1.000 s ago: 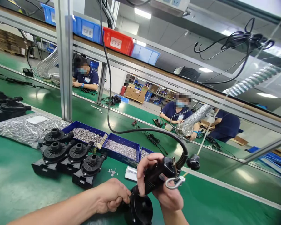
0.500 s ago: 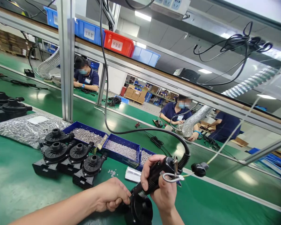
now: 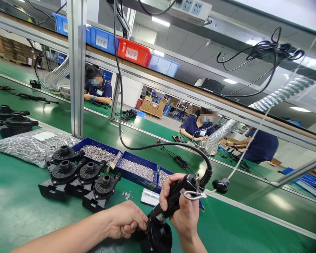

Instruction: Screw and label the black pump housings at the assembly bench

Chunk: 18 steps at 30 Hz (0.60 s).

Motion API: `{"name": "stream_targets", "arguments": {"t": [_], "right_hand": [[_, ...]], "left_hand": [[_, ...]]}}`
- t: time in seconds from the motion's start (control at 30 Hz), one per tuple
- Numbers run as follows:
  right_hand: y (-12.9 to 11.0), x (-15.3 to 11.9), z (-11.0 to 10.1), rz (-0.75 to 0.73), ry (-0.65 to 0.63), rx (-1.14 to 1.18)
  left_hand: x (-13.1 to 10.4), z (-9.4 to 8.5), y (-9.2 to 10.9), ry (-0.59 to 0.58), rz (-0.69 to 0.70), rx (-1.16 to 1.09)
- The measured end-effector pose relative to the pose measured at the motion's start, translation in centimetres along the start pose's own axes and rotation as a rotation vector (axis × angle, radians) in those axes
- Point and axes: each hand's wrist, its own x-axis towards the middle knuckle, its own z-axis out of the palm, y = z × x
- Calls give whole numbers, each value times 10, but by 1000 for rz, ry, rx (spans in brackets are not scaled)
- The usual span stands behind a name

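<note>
My right hand (image 3: 183, 211) is wrapped round a black electric screwdriver (image 3: 171, 196), which slants down to the left with a metal hanging ring at its upper end. Its nose meets a round black pump (image 3: 159, 237) at the bottom of the view; the contact point is hidden. My left hand (image 3: 127, 219) is closed in a pinch at the pump's left edge, beside the screwdriver's nose. What lies between those fingertips cannot be made out. Several similar black pumps (image 3: 91, 175) stand in a group to the left on the green table.
Blue bins (image 3: 138, 168) of small metal screws stand behind my hands. Loose small metal parts (image 3: 127, 195) and a white-silver block (image 3: 150, 197) lie nearby. A bag of screws (image 3: 37, 146) is at left. The screwdriver's cable (image 3: 158, 144) loops overhead. Co-workers sit across the green tables.
The view has shifted slightly. Both hands, the screwdriver and the pump keep almost the same places. The far right co-worker has moved to the right.
</note>
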Motion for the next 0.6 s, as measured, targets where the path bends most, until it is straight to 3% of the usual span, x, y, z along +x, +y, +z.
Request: {"name": "stream_targets", "arguments": {"t": [0.3,0.6], "right_hand": [[0,-1,1,-33,6,3],[1,-1,-1,-29,-27,18]], "left_hand": [[-4,3,1,93,64,118],[-1,0,2,24,0,24]]}}
